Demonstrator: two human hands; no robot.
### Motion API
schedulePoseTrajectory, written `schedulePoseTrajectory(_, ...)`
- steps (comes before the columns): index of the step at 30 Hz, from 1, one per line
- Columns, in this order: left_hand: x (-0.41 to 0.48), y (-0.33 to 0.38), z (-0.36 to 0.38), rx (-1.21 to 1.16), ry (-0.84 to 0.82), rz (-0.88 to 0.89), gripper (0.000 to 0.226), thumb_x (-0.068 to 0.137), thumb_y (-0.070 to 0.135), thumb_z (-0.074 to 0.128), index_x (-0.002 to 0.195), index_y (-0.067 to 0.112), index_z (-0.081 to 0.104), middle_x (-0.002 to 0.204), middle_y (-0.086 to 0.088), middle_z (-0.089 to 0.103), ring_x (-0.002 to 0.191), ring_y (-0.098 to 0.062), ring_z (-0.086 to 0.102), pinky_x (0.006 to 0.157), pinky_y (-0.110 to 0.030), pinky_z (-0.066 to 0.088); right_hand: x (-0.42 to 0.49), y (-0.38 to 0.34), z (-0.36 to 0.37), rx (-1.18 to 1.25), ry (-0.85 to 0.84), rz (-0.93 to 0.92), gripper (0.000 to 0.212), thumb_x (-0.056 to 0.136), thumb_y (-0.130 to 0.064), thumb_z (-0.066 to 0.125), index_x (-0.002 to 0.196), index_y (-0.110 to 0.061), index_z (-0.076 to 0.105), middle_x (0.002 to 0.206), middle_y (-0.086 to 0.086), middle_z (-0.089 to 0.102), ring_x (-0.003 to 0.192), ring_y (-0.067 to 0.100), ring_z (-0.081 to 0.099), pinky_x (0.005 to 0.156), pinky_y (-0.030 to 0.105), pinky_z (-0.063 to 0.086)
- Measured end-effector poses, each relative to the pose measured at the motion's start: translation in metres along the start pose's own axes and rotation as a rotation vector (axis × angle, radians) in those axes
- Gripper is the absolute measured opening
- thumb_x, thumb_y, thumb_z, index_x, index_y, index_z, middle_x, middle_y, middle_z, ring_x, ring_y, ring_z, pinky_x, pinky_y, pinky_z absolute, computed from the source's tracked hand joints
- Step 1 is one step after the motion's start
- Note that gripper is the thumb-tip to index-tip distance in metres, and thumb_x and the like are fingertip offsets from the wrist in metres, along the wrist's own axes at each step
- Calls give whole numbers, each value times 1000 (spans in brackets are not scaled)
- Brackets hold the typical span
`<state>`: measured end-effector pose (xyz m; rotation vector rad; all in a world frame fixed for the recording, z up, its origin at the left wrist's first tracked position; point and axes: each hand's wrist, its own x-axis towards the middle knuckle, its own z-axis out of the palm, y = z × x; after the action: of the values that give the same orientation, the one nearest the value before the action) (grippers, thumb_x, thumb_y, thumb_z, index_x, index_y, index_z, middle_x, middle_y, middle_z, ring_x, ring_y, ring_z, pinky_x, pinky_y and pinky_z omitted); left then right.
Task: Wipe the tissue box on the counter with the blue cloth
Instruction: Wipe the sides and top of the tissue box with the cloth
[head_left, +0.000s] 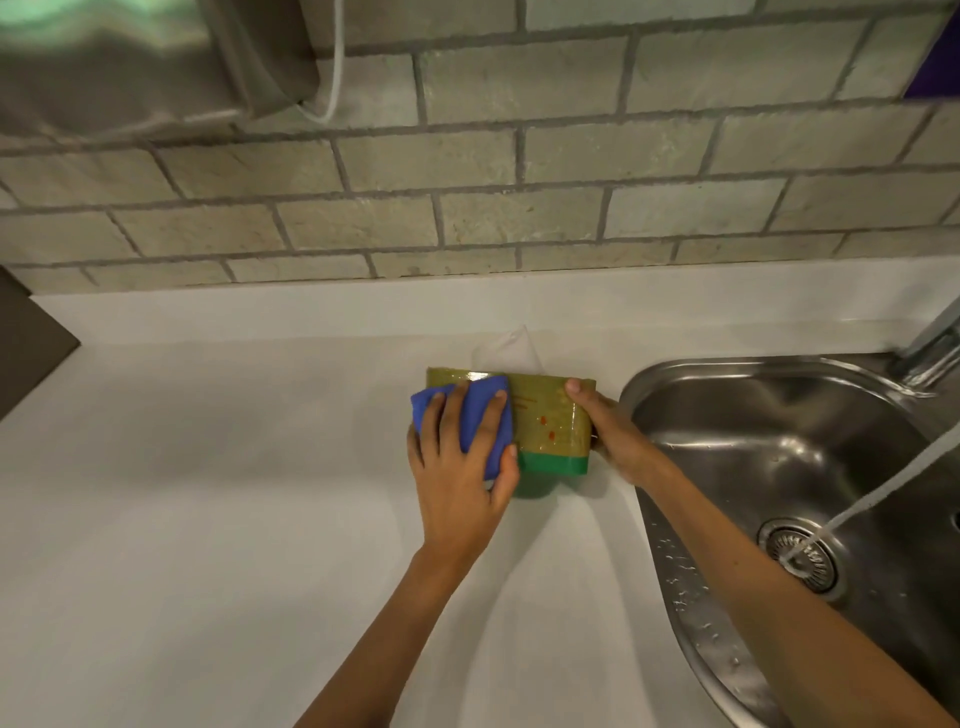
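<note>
A glossy olive-yellow tissue box with a green lower band stands on the white counter, a white tissue poking up behind it. My left hand presses a folded blue cloth flat against the box's near left face, fingers spread over the cloth. My right hand grips the box's right end, thumb on its top edge.
A steel sink lies right of the box, with a thin stream of water running into its drain. A tap stands at the far right. A brick-tiled wall rises behind the counter. A dark object sits at the left edge.
</note>
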<state>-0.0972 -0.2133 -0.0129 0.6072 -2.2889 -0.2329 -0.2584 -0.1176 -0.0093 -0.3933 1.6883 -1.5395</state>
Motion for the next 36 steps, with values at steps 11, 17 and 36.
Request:
schedulePoseTrajectory(11, 21, 13, 3, 21, -46, 15, 49, 86, 34, 46, 129, 15, 58, 131, -23, 56, 123, -41, 43, 100, -49, 42, 4, -2, 7, 9, 0, -13, 68, 65, -57, 57, 119, -16, 53, 111, 6, 64, 95, 17, 64, 80, 28, 52)
schedulePoseTrajectory(17, 6, -17, -9, -27, -68, -40, 50, 86, 31, 45, 132, 15, 53, 136, -27, 49, 128, -45, 39, 101, -52, 40, 5, -1, 4, -50, -5, 2, 59, 83, -48, 52, 129, -12, 48, 125, 11, 60, 110, 25, 58, 94, 35, 47)
schedulePoseTrajectory(36, -9, -14, -7, 33, -160, 112, 50, 94, 48, 30, 138, 23, 34, 144, -19, 46, 136, -34, 22, 106, -60, 35, 4, -12, 1, -70, -103, 43, 101, 50, -74, 55, 131, -13, 47, 112, 2, 62, 101, 16, 60, 77, 27, 49)
